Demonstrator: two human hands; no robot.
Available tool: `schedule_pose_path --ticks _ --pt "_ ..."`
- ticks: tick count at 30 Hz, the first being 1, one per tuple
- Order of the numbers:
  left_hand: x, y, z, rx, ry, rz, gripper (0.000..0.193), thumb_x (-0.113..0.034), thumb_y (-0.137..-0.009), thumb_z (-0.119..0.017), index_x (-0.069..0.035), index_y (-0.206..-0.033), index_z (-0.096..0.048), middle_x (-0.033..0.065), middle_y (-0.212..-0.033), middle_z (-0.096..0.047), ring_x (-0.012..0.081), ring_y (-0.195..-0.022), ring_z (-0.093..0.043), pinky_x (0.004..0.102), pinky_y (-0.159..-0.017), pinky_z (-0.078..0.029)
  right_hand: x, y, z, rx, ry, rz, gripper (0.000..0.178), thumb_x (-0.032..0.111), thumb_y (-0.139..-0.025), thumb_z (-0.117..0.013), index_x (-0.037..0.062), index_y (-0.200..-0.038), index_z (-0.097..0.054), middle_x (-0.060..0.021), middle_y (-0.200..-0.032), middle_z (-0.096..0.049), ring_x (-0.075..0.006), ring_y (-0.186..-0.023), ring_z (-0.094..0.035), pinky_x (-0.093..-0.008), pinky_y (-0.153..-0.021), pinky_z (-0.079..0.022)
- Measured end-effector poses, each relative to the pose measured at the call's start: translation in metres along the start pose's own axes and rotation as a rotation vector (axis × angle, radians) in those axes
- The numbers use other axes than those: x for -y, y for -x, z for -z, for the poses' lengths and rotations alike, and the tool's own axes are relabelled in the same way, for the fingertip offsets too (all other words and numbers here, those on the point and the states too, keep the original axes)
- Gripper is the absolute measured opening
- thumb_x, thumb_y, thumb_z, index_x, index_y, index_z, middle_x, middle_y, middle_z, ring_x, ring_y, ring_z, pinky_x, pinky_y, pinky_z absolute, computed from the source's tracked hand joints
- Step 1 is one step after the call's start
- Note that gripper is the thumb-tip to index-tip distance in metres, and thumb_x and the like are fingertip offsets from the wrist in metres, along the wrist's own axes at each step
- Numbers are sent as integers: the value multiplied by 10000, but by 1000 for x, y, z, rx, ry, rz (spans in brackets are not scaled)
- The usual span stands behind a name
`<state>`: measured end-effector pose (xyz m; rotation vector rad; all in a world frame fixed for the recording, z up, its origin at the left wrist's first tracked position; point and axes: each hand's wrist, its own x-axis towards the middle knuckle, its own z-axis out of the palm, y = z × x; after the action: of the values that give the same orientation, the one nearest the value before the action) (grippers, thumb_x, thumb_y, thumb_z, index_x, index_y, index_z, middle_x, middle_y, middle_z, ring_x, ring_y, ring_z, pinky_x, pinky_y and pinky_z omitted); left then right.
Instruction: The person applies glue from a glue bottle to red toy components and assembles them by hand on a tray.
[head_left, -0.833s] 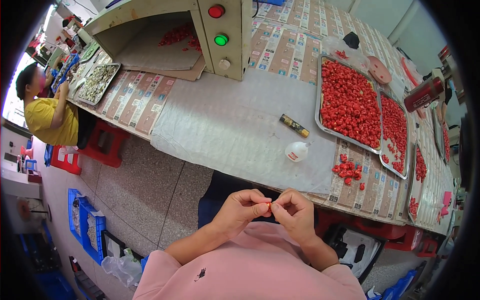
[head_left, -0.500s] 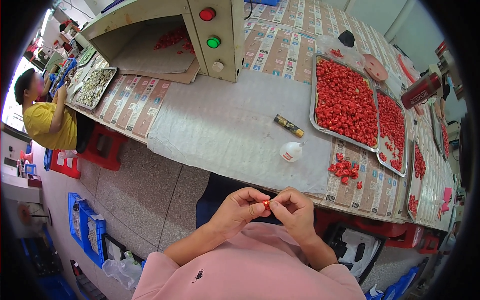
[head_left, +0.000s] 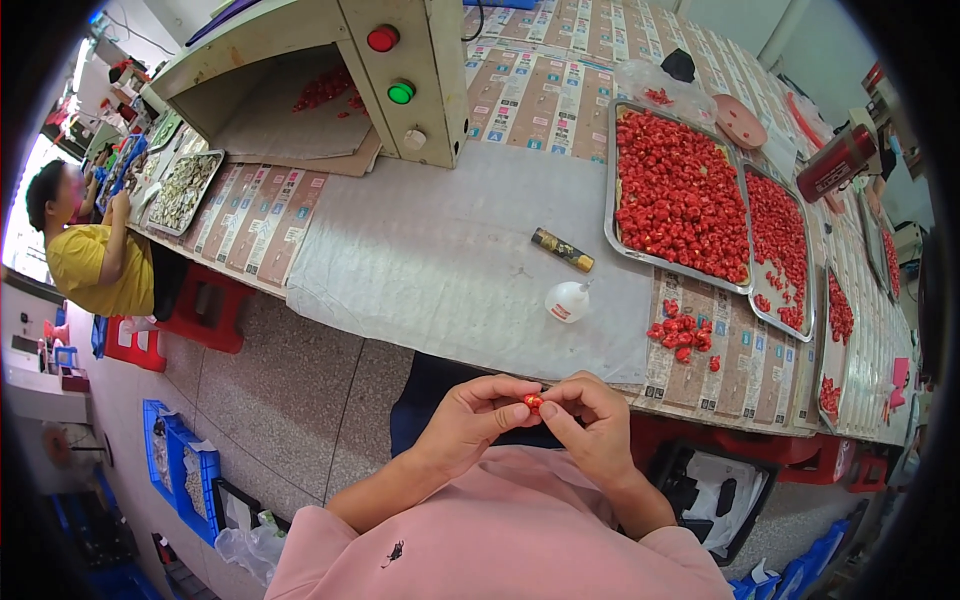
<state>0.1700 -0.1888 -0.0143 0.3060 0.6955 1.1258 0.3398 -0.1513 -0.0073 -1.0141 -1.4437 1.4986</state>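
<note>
Red piece (head_left: 533, 403) between the hands, just off the worktop's (head_left: 430, 240) near edge; more of its red-and-gold face shows than a moment ago. Left hand's (head_left: 466, 418) fingers clamped on it, right hand's (head_left: 594, 428) pinching its right side. Probably turned in the grip; handling looks unfinished, piece not set down.

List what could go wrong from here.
The small glossy red piece pinched between the left hand and right hand could slip, since only fingertips hold it. The dark gold-patterned cylinder lies on its side and might roll if bumped. Loose red pieces beside the silver metal tray might scatter if brushed.
</note>
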Motion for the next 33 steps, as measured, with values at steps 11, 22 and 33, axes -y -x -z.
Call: schedule_pose_path --ticks 11,22,33 --pt "12 -23 -14 -14 -193 -118 194 40 -843 -589 -2 -1031 -618 101 -1030 -623 160 -972 -589 291 -874 -494 -6 4 14 -166 189 123 77 25 -781 -672 25 -854 -646 -24 -797 -591 -61 -640 -540 -188 -548 -410" --pt "25 -53 -41 55 -323 -138 155 -2 -848 -615 5 -1003 -620 68 -972 -633 123 -913 -602 246 -826 -500 -9 16 44 -270 -106 -71 66 4 -838 -620 -16 -899 -607 -36 -880 -579 -93 -796 -593 -203 -692 -469" --pt "32 -60 -51 92 -350 -157 127 -3 -856 -602 5 -980 -629 70 -991 -612 130 -910 -598 251 -816 -502 -8 19 55 -285 -153 -45 55 -12 -854 -595 -33 -905 -602 -63 -883 -602 -119 -834 -612 -225 -731 -489"
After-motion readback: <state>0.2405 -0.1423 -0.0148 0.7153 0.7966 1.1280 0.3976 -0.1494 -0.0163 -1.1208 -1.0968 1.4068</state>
